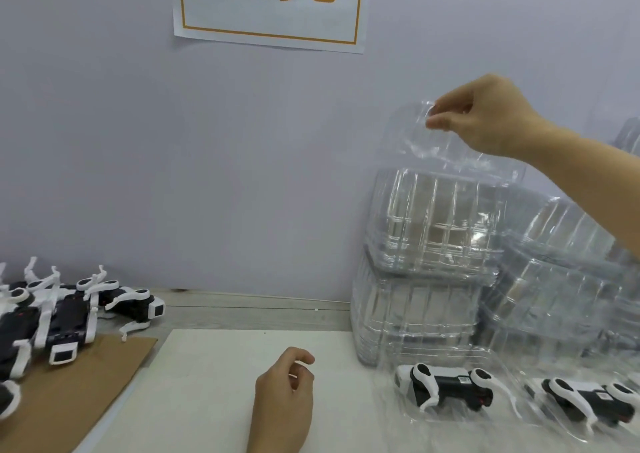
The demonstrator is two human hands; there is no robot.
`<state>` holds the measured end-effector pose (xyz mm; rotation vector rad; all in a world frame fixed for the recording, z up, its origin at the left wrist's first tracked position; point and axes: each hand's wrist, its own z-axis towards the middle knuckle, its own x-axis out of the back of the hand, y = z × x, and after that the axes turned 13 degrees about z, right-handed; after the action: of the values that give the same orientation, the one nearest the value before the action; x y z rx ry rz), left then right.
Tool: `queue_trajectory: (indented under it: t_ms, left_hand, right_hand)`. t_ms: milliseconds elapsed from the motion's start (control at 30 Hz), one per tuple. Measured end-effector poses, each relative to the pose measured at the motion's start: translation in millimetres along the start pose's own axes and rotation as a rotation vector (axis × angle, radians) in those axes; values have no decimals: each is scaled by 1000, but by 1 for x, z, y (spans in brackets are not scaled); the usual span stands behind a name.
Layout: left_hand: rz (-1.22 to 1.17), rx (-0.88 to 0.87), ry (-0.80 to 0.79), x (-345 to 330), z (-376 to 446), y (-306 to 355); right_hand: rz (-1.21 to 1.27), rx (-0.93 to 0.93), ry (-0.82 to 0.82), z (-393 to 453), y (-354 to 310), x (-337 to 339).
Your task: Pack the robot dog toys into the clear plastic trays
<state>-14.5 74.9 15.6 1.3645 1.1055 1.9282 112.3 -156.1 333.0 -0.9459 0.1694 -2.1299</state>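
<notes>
The table (pixel 242 308) runs along a pale wall (pixel 173 158) bearing a paper sign (pixel 270 5). At right stand tall stacks of clear plastic trays (pixel 426 244). A white sheet (pixel 207 383) covers the middle of the table, and brown cardboard (pixel 79 383) lies at left under a heap of unpacked robot dog toys (pixel 59 314). Two packed trays (pixel 498 397) sit at lower right, each holding a dog.

The right hand (pixel 485 116) is raised over the nearest stack, its fingers (pixel 436 120) pinching the rim of the top tray (pixel 450 144), which is tilted up off the pile. The left hand (pixel 287 386) hovers over the white sheet, loosely curled, holding nothing.

The risk, as I judge it, lies in the nesting: thin trays cling, so a second one may lift along and then drop, or the pull may topple the stack onto the packed dogs below. A one-corner pinch could also slip or buckle the rim.
</notes>
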Motion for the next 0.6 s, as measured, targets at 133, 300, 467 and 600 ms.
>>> queue_trajectory:
  t_ms: [133,300,467,600]
  left_hand:
    - [-61,-1,53,4,1,3]
    - [-280,19,79,12,4,11]
    - [-653,76,75,35,9,15]
    - [-935,160,37,55,13,10]
  right_hand:
    - [64,168,227,-2,-32,18]
    - [567,280,458,-52,-83,4]
    - [1195,-119,368,-130,-96,-67]
    - [1415,-575,329,-194,-82,-136]
